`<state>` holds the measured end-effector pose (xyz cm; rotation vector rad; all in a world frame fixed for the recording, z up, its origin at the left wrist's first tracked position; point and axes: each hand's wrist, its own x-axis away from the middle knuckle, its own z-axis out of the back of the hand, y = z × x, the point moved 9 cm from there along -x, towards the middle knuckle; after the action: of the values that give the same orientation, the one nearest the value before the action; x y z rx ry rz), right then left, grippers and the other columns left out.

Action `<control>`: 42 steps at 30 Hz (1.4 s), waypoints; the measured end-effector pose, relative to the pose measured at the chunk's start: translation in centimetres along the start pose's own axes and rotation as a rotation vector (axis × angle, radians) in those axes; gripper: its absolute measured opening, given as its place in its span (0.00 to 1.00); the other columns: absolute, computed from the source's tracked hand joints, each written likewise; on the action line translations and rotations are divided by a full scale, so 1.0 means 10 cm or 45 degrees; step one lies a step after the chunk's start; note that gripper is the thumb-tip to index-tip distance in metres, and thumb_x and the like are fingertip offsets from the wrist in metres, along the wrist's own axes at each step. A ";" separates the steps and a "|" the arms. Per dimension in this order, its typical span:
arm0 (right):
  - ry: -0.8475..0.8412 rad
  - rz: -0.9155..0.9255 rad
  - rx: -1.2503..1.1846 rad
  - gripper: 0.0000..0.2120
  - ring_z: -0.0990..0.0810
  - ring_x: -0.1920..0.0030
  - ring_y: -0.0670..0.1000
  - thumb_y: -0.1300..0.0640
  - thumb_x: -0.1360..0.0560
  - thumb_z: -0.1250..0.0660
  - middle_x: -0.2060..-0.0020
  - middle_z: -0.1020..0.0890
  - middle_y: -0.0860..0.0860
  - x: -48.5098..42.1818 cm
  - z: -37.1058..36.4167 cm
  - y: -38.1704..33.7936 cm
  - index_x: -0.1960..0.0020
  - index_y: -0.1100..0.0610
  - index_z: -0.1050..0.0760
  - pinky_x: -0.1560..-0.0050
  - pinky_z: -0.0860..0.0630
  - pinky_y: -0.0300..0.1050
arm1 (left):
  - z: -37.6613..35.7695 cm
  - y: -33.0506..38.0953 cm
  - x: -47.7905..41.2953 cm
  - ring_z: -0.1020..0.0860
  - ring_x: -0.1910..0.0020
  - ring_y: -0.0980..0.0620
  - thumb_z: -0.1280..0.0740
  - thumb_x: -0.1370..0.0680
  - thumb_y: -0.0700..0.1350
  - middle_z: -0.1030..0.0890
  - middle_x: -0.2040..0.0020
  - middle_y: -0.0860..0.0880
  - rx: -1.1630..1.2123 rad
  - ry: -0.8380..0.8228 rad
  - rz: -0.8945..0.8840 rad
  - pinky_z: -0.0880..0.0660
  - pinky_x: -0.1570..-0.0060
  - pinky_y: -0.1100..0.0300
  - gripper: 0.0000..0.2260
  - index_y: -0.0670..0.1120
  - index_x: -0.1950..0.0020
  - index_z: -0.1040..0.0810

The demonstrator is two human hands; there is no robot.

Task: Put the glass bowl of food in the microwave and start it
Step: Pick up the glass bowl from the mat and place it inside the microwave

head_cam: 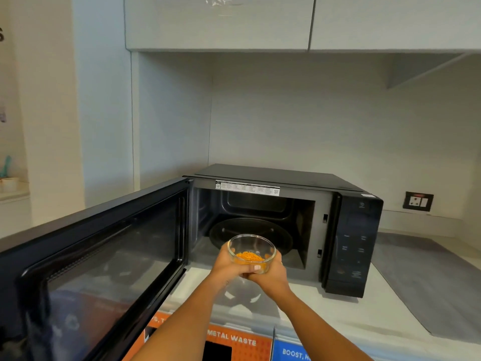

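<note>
Glass bowl (251,250) of orange food (249,256) is cupped by left hand (229,267) and right hand (270,273), each grip closed around it, before the open black microwave (286,225) on the counter (364,316) near its back edge.

Pale grey wall cabinets (218,22) run across the top, their flat doors meeting at a narrow vertical seam, with a shadowed recess beneath. The back wall (312,121) is plain off-white and meets a bluish side panel (169,121) in a corner. Low on the right sits a black wall socket (418,201) with white switches. The desk (385,316) is light and smooth — a grey mat (421,282) lies across its right part. Along its front edge hang an orange sign (234,341) reading "METAL WASTE" and a blue sign (291,353). At far left a cream pillar (49,100) stands beside a low ledge (13,194) — soft, even light throughout.
</note>
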<state>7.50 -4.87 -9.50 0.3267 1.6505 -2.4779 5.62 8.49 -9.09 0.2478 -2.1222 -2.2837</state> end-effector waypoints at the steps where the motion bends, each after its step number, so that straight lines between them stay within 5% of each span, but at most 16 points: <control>1: 0.005 0.002 -0.002 0.51 0.25 0.40 0.54 0.52 0.47 0.18 0.38 0.25 0.54 -0.07 -0.01 0.02 0.31 0.54 0.42 0.45 0.26 0.43 | -0.02 0.00 -0.07 0.27 0.44 0.50 0.21 0.37 0.37 0.27 0.40 0.48 0.002 -0.007 -0.010 0.24 0.60 0.66 0.40 0.47 0.31 0.37; 6: 0.012 0.006 -0.020 0.51 0.25 0.41 0.53 0.53 0.46 0.18 0.39 0.25 0.55 -0.43 -0.07 0.17 0.31 0.54 0.42 0.47 0.26 0.42 | -0.06 -0.05 -0.43 0.27 0.44 0.50 0.21 0.38 0.36 0.27 0.42 0.48 -0.007 -0.001 -0.009 0.22 0.61 0.62 0.39 0.47 0.31 0.36; 18: 0.005 0.012 -0.002 0.47 0.23 0.52 0.46 0.48 0.50 0.19 0.53 0.24 0.45 -1.30 -0.21 0.35 0.37 0.53 0.37 0.56 0.24 0.38 | -0.13 -0.06 -1.25 0.26 0.56 0.64 0.21 0.37 0.39 0.24 0.54 0.58 0.003 -0.088 -0.106 0.27 0.71 0.77 0.28 0.56 0.48 0.33; 22: -0.005 0.024 0.020 0.40 0.23 0.49 0.47 0.50 0.49 0.18 0.58 0.26 0.41 -1.53 -0.26 0.42 0.43 0.51 0.34 0.53 0.27 0.36 | -0.13 -0.13 -1.48 0.23 0.51 0.57 0.21 0.38 0.40 0.22 0.51 0.53 -0.020 -0.083 -0.078 0.25 0.64 0.71 0.29 0.51 0.43 0.31; 27: -0.062 -0.001 0.006 0.29 0.23 0.54 0.44 0.54 0.45 0.19 0.61 0.25 0.40 -1.78 -0.34 0.55 0.51 0.45 0.32 0.65 0.31 0.25 | -0.17 -0.16 -1.73 0.21 0.51 0.53 0.23 0.35 0.37 0.19 0.51 0.48 -0.057 -0.133 -0.088 0.23 0.66 0.71 0.23 0.44 0.42 0.24; 31: -0.058 -0.012 -0.035 0.31 0.25 0.57 0.42 0.55 0.46 0.18 0.59 0.25 0.41 -1.93 -0.36 0.62 0.50 0.45 0.33 0.61 0.30 0.27 | -0.19 -0.18 -1.89 0.21 0.55 0.55 0.24 0.34 0.34 0.19 0.53 0.47 -0.029 -0.146 -0.067 0.23 0.66 0.71 0.21 0.43 0.43 0.24; 37: -0.053 -0.083 -0.064 0.35 0.23 0.54 0.46 0.57 0.47 0.18 0.53 0.20 0.49 -2.14 -0.43 0.79 0.43 0.54 0.27 0.53 0.27 0.34 | -0.21 -0.24 -2.05 0.26 0.67 0.64 0.24 0.34 0.34 0.23 0.64 0.55 0.007 -0.123 -0.018 0.30 0.77 0.77 0.17 0.52 0.60 0.28; 42: -0.071 -0.072 -0.019 0.37 0.21 0.49 0.48 0.57 0.47 0.18 0.46 0.18 0.53 -2.25 -0.49 0.84 0.40 0.57 0.26 0.52 0.26 0.34 | -0.22 -0.31 -2.13 0.25 0.62 0.63 0.25 0.33 0.33 0.21 0.61 0.54 0.041 -0.151 -0.004 0.28 0.73 0.78 0.16 0.51 0.57 0.24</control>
<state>31.75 -3.52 -12.95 0.2094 1.6783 -2.4894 27.20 9.06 -10.09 0.1189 -2.2158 -2.3236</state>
